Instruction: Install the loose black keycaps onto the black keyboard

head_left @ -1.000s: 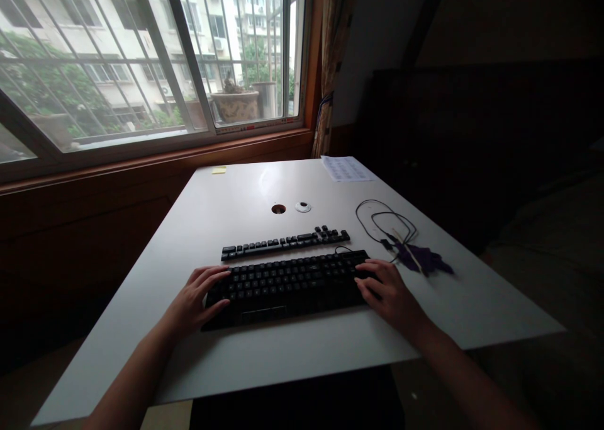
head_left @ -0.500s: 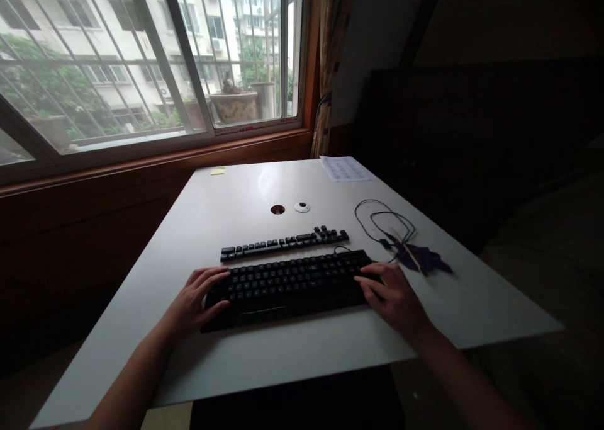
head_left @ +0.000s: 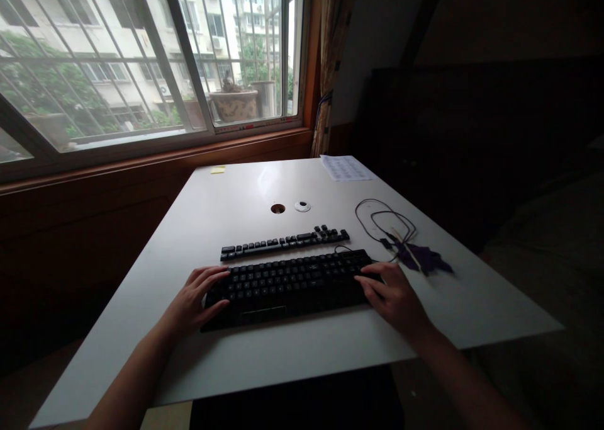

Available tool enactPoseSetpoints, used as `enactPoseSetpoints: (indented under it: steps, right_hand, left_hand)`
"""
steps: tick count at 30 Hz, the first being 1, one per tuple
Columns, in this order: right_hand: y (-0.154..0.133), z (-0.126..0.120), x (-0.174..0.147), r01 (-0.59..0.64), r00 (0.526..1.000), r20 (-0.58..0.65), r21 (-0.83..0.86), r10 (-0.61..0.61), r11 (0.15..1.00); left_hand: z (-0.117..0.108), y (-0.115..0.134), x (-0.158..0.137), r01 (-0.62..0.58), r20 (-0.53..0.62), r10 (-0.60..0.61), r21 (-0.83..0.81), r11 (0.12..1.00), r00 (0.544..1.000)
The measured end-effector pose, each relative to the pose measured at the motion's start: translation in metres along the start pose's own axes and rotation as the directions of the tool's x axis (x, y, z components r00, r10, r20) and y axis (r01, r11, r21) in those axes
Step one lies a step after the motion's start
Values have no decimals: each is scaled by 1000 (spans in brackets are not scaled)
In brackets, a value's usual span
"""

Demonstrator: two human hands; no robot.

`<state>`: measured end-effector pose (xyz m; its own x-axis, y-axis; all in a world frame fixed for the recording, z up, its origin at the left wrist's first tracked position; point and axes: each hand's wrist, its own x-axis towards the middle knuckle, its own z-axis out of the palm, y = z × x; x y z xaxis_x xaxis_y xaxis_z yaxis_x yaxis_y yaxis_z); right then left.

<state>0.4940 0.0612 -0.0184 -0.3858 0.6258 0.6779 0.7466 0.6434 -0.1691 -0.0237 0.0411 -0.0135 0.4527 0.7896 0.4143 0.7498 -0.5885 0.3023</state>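
Note:
A black keyboard (head_left: 283,285) lies flat on the white table, its key rows facing up. Its left end is in my left hand (head_left: 195,298), with the thumb over the front part and the fingers across the upper corner. My right hand (head_left: 389,294) holds the right end, its fingers bent over the keys there and the palm beside the edge. Just behind the keyboard stretches a row of loose black keycaps (head_left: 283,244), with a few more at its right end.
Right of the keyboard, a black cable (head_left: 370,228) loops beside a purple cloth (head_left: 429,258) with a thin stick (head_left: 413,254) on it. Behind the keycaps are a round hole (head_left: 278,209) and a white ring (head_left: 302,207). Printed paper (head_left: 346,168) and a yellow note (head_left: 218,170) lie at the table's (head_left: 236,194) far edge.

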Motion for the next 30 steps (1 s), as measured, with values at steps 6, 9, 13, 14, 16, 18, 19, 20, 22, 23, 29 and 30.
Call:
enactPoseSetpoints:
  steps: [6, 9, 13, 14, 16, 18, 19, 20, 22, 23, 29, 30]
  right_hand:
    - [0, 0, 2, -5, 1000, -1, -4, 5, 1000]
    - [0, 0, 3, -1, 1000, -13, -11, 1, 1000]
    - [0, 0, 3, -4, 1000, -16, -15, 3, 1000]
    - [0, 0, 3, -5, 1000, -14, -16, 5, 1000]
    - [0, 0, 2, -7, 1000, -6, -17, 7, 1000]
    - [0, 0, 2, -9, 1000, -4, -17, 9, 1000]
    - [0, 0, 1, -10, 1000, -5, -15, 10, 1000]
    - [0, 0, 1, -10, 1000, -6, -11, 10, 1000]
    - [0, 0, 1, -16, 1000, -10, -4, 16, 1000]
    - [0, 0, 1, -21, 1000, -10, -3, 21, 1000]
    - [1, 0, 1, -32, 999, 1, 3, 32, 999]
    - [1, 0, 1, -28, 1000, 3, 6, 28, 1000]
  left_hand:
    - [1, -3, -1, -3, 15, 3, -1, 1000, 1000]
    - [1, -2, -1, 0, 24, 1, -3, 1000, 1000]
    - [0, 0, 0, 2, 25, -2, -7, 1000, 1000]
    - [0, 1, 0, 3, 24, -3, -7, 1000, 1000]
    - [0, 1, 0, 5, 24, -5, -7, 1000, 1000]
    - [0, 0, -1, 3, 19, -3, -7, 1000, 1000]
    - [0, 0, -1, 1, 17, -1, -7, 1000, 1000]
    - [0, -1, -1, -1, 14, 2, -8, 1000, 1000]
    - [0, -1, -1, -1, 13, 1, -9, 1000, 1000]
    - [0, -1, -1, 1, 17, -1, -10, 1000, 1000]
    - [-1, 1, 0, 18, 26, -18, -18, 1000, 1000]
    - [-1, 2, 0, 18, 22, -17, -18, 1000, 1000]
